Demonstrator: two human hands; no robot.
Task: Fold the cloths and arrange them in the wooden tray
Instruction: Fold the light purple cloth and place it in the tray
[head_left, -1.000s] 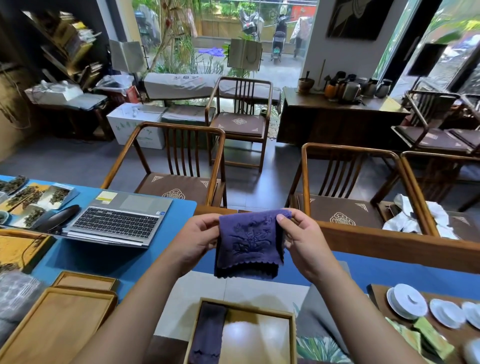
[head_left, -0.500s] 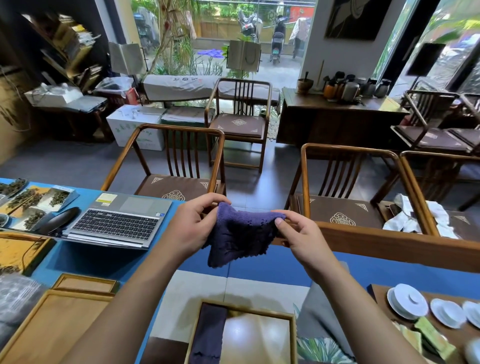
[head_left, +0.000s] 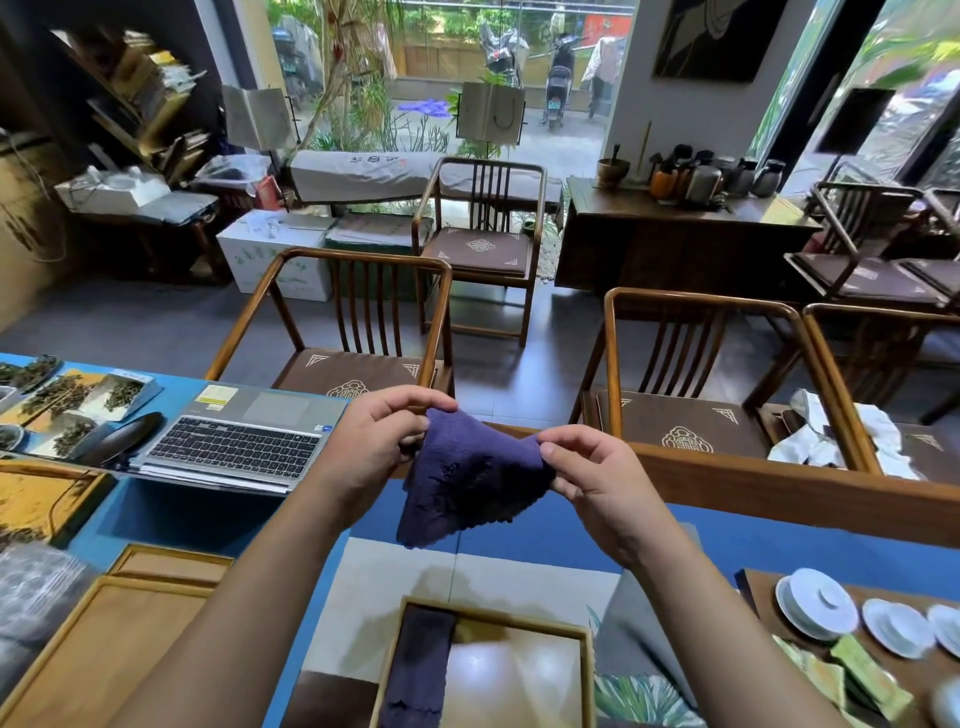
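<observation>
I hold the purple cloth (head_left: 470, 480) in the air over the middle of the tabletop (head_left: 171, 519), above the far edge of the wooden tray (head_left: 586, 675). My left hand (head_left: 371, 447) pinches its upper left corner and my right hand (head_left: 592, 480) pinches the upper right corner; both are clamped on the cloth, and its loose lower part hangs down to a point.

What I fear first is the pinch itself. Each hand keeps only a small bit of soft fabric, so if one thumb slides, the cloth swings down on one side and the fold is lost. The hanging layers may also go uneven, because nothing supports them, and then the edges will not meet when I lay it down.

The tray sits at the near edge of the tabletop, and one folded cloth (head_left: 415, 670) already lies along its left wall. The right part is free (glossy wood, with a light reflection), so the new cloth should land there, beside and not on top.

For moving, the laptop (head_left: 234, 441) is at the left, well apart. The white dishes (head_left: 815, 605) stand near my right forearm; a wide elbow could touch them.
</observation>
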